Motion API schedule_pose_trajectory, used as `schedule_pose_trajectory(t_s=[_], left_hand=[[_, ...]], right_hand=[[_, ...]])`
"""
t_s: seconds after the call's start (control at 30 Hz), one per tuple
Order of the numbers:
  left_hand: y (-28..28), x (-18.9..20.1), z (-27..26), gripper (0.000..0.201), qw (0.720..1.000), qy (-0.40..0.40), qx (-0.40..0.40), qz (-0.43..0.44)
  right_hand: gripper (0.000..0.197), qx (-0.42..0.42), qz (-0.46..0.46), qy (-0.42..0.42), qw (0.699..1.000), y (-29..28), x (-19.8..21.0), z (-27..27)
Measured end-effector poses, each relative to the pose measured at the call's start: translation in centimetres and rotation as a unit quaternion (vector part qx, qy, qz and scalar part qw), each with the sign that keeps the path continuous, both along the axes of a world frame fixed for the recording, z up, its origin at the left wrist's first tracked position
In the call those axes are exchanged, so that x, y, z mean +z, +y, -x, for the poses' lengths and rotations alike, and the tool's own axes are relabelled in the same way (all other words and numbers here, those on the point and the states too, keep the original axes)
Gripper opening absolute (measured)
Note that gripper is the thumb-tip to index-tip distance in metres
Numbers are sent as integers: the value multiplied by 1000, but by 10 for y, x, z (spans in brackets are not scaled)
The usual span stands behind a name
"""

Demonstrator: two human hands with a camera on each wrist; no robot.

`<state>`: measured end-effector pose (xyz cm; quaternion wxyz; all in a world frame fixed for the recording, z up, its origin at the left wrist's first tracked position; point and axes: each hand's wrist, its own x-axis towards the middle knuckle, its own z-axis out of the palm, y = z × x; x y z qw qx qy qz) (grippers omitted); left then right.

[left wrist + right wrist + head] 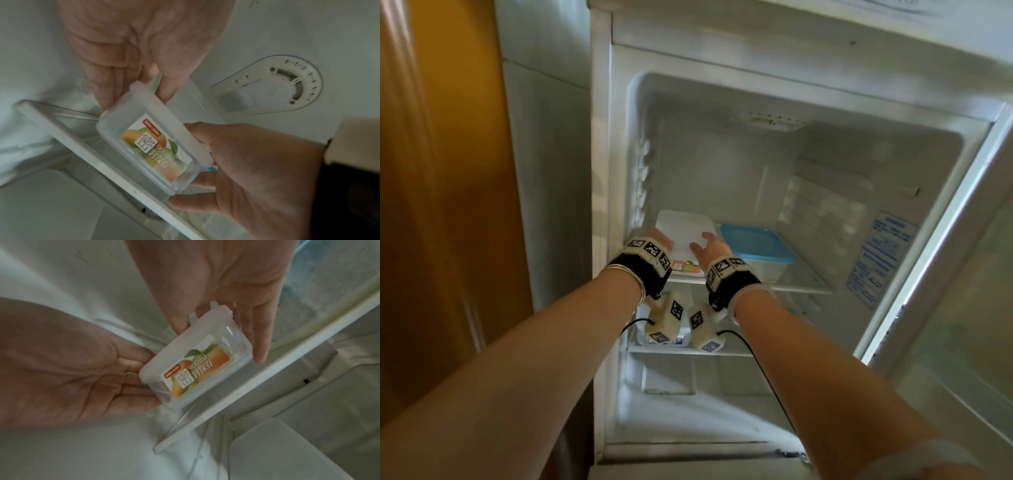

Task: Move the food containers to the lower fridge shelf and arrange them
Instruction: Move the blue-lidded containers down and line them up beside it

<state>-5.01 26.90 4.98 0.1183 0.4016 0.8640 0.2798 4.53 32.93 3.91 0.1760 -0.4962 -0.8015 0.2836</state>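
A clear food container with a white lid and a fruit label point(685, 229) point(152, 146) point(197, 363) is at the front left of the upper glass shelf point(791, 289). My left hand point(659, 240) point(134, 97) grips its left end between thumb and fingers. On the right end, my right hand point(705, 245) point(218, 344) has its thumb on the lid edge and its fingers underneath. A blue-lidded container point(756, 245) stands just to the right on the same shelf. Whether the gripped container is lifted off the glass I cannot tell.
On the lower shelf point(732, 353) another white-lidded container point(678, 339) point(41, 203) point(287, 451) shows under my wrists. The open fridge door point(962, 308) stands at the right, a wooden panel point(431, 205) at the left. A thermostat dial point(287, 84) is on the fridge wall.
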Motion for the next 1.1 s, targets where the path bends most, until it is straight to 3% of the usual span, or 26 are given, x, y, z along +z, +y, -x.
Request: schedule_pose_trajectory(t_s=[0.1,0.4,0.6,1.1], left_hand=[[-10,-3,-7,42,999,-31,-2,-35],[-57,-12,-42,41,995,-89,3,-34],[-79,-18,-60,41,995,-90,24,-45],[-126,-42,-123,51,990,-113,65,-47]], right_hand=[[59,-16,-15,0,1000,-12,-1,-12],[63,-2,-16,-4,1000,-49,-10,-49],[61,16,-14,22,1000,-69,-16,-70],[56,59,-25,-3,998,-100,-47,-121]])
